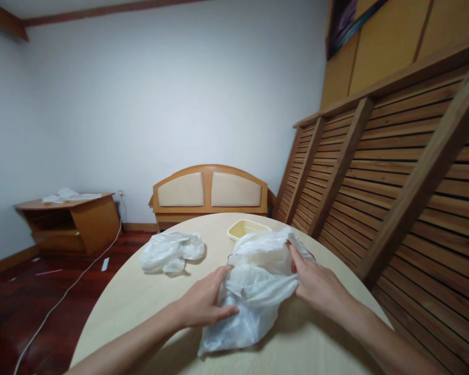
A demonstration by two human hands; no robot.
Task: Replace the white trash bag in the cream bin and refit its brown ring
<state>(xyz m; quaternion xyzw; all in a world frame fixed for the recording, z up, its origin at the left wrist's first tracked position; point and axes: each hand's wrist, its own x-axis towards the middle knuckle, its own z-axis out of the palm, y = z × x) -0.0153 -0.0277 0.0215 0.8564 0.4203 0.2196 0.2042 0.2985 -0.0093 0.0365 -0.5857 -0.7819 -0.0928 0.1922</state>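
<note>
A white plastic bag [250, 307] is between my hands over the near part of the round table [140, 307]. My left hand [205, 299] grips its left side, with the thumb on the front and the fingers partly hidden by the plastic. On the right, my right hand [312, 276] has its fingers closed on the bag's edge near the opening. Something whitish shows inside the bag, but I cannot make out what it is. A second crumpled white plastic bag [172, 252] lies on the table to the left, apart from my hands.
A shallow pale yellow plastic tray [244, 228] sits just behind the held bag. Beyond the table stands a wooden headboard [207, 190]. Slatted wooden panels [394, 172] lean along the right. At left are a low cabinet [86, 224] and a white cable [76, 281] across the floor.
</note>
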